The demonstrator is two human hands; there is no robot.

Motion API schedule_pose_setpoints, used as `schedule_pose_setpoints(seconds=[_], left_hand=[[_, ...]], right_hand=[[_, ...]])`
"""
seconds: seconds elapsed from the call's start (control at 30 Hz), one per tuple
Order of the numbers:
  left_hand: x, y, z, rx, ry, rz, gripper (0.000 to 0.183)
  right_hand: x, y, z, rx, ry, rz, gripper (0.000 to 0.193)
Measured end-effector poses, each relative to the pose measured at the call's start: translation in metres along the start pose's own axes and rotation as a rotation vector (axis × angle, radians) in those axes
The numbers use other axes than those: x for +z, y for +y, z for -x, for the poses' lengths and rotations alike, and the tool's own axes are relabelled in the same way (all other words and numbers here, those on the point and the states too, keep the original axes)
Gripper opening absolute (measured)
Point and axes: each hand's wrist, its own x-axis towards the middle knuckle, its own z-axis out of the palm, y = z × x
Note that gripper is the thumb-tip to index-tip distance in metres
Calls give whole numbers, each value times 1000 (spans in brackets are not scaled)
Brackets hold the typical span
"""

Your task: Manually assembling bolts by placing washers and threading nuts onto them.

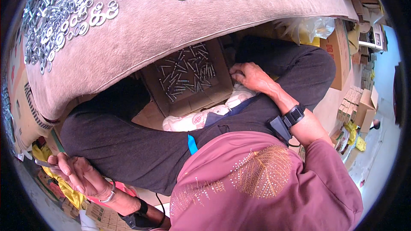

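Off at the lower left, beside my left knee, my left hand (pixel 81 174) is closed round a thin, dark, flat object (pixel 46 164) seen nearly edge-on; its kind is unclear. My right hand (pixel 252 77) is at the right rim of an open cardboard box (pixel 197 102) between my legs. Its fingers are curled in, and whatever they may hold is hidden. Inside the box lie many loose metal expansion bolts (pixel 186 70), scattered over the bottom.
A fabric-covered table (pixel 141 38) overhangs the box's far side. Washers (pixel 96 17) and a heap of metal bolts (pixel 40 17) spread over its left part. Patterned white cloth (pixel 192 122) lies against the box's near side. Cartons (pixel 340 55) and small boxes (pixel 349 107) stand at right.
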Motion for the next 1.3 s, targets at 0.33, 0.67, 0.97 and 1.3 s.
schedule_pose_setpoints(seconds=[0.33, 0.67, 0.97, 1.3], left_hand=[[8, -9, -1, 18, 34, -121, 30], [12, -10, -7, -141, -91, 73, 27], [12, -10, -4, -132, -115, -20, 26], [6, -8, 1, 85, 40, 38, 26]], right_hand=[[0, -4, 0, 16, -31, 40, 24], [1, -5, -1, 49, -62, 33, 25], [1, -7, -2, 44, -70, 55, 26], [3, -4, 0, -17, -29, 39, 27]])
